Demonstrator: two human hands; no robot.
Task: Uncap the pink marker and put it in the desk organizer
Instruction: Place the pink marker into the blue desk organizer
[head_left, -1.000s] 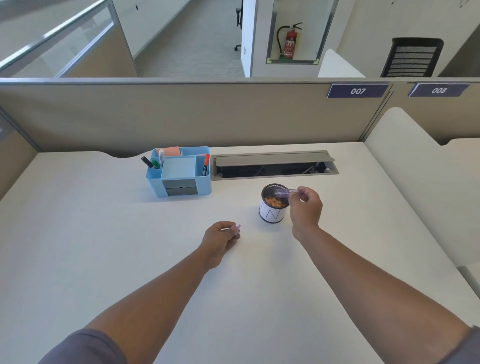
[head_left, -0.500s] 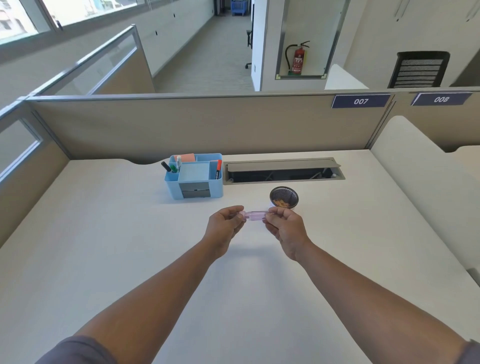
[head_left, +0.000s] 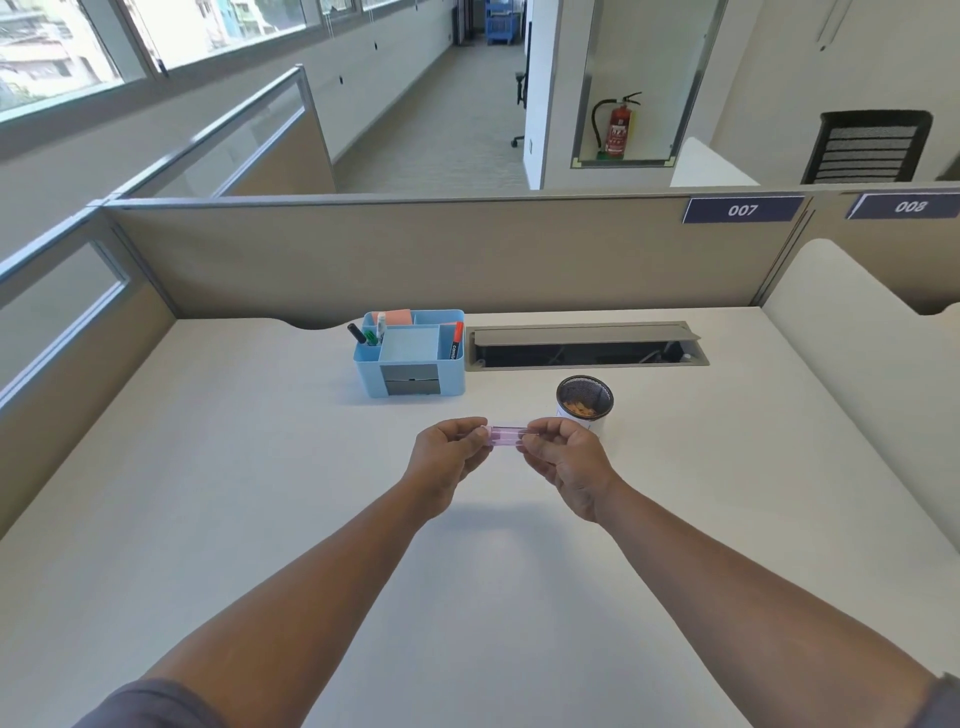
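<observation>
The pink marker (head_left: 505, 435) lies level above the desk, held at both ends. My left hand (head_left: 451, 456) pinches its left end and my right hand (head_left: 563, 460) pinches its right end. Only the short middle of the marker shows between my fingers; its ends are hidden, and I cannot tell whether the cap is on. The light blue desk organizer (head_left: 410, 354) stands further back and left of my hands, with several pens upright in its side compartments.
A black mesh cup (head_left: 585, 403) with orange bits inside stands just behind my right hand. An open grey cable tray (head_left: 586, 345) is set into the desk (head_left: 260, 493) to the right of the organizer. Beige partition walls close off the back and left.
One second ago my right hand held the marker over the mesh cup and my left hand rested apart. The hands have come together on the marker. The camera view has tilted up.
</observation>
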